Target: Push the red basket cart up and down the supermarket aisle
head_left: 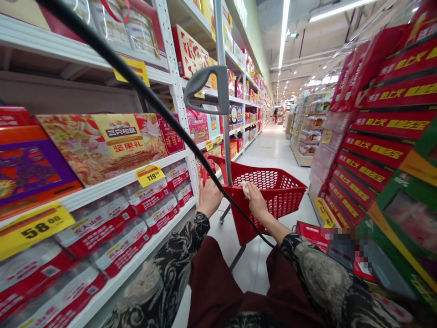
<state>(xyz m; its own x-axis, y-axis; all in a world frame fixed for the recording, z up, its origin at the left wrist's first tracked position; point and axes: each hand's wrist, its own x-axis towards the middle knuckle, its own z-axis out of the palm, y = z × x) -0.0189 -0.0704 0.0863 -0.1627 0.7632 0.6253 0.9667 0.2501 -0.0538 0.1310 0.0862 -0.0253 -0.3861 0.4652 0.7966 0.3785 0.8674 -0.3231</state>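
Right hand (256, 202) holds cloth (245, 188) at basket (243, 230) edge; open aisle (271, 148) beyond.

"What's standing before you?"
"A red shopping cart (241, 216) with perforated sides is standing upright on its legs, its grey looped handle (223, 89) rising on a pole."
"And the white cloth (245, 189)?"
"You're holding it, crumpled, at the cart's near rim."
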